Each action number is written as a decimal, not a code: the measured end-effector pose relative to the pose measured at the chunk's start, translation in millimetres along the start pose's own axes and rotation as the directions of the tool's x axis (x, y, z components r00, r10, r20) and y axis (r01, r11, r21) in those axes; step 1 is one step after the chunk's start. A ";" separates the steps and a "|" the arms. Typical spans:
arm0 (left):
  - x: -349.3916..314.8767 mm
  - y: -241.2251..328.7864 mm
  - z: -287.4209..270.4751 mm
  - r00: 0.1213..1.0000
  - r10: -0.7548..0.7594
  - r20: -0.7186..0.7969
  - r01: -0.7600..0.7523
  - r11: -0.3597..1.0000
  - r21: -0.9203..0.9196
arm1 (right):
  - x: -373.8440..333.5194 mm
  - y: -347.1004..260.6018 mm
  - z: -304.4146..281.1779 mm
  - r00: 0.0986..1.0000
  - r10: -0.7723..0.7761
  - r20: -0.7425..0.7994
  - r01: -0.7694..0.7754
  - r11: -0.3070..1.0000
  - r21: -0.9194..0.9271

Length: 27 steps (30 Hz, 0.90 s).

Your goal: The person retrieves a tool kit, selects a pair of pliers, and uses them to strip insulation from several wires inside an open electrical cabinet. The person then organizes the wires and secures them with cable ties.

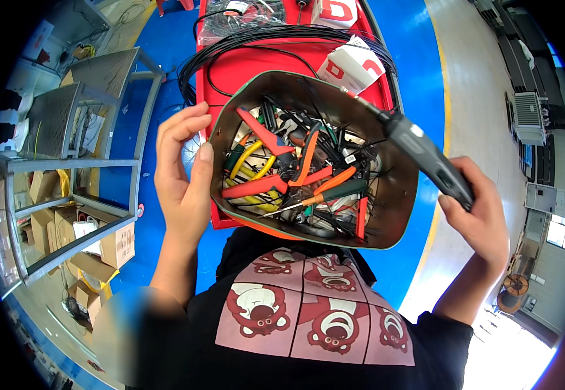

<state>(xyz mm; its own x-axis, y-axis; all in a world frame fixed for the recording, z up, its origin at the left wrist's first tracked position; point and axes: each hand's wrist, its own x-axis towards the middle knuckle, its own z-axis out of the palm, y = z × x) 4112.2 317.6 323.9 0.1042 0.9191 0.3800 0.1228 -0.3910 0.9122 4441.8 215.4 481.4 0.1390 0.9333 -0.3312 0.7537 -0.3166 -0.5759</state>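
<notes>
My right hand (481, 214) is wrapped round the rear end of a dark electric screwdriver (425, 153). The screwdriver slants across the upper right rim of a deep tool bin (396, 211), its slim bit pointing up and left. Beside the bin's left wall is my left hand (188, 162), fingers curved and apart, thumb close to the rim; whether it touches is hard to tell. Inside lie red-handled pliers (266, 133), orange-and-black pliers (308, 156), a screwdriver with a green and orange handle (341, 190), yellow-handled tools (246, 159) and several black cable ties.
Under the bin is a red cart top (256, 65) carrying a coil of black cable (282, 32), white boxes (354, 65) and a plastic-wrapped coil (246, 16). Metal frame racks (74, 162) and cardboard boxes (116, 244) stand on the left. The floor is blue with a yellow line.
</notes>
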 end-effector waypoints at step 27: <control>-79.2 145.9 103.1 0.972 0.153 -0.181 -0.230 0.788 -0.571 | 34.9 52.8 66.8 0.294 -0.753 0.589 0.170 0.648 0.743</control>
<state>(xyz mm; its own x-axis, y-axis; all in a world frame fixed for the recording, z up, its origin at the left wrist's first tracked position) 4223.7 182.7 411.1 -0.0585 0.8419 0.5365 -0.4905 -0.4923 0.7191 4443.5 219.9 389.5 -0.9046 0.4132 -0.1044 0.0350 -0.1721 -0.9845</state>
